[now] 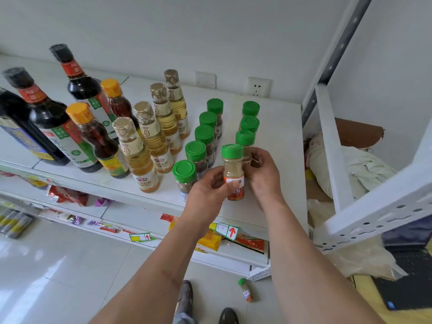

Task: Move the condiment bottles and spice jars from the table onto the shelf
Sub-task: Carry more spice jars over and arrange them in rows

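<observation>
Standing upright at the front of the white shelf (268, 141), a green-capped spice jar (233, 174) of tan powder is grasped from both sides: the left hand (208, 190) is closed on its labelled lower body, and the right hand (264, 174) is closed around its right side. Whether the base is touching the shelf cannot be told. Just behind it, three green-capped jars (247, 127) are lined up in a row, and a second row of five (201, 146) is set to the left. Further left, pale vinegar bottles (152, 139), orange-capped oil bottles (98, 136) and dark sauce bottles (46, 113) are arranged. One more jar (245, 289) is lying on the floor (70, 265) below.
</observation>
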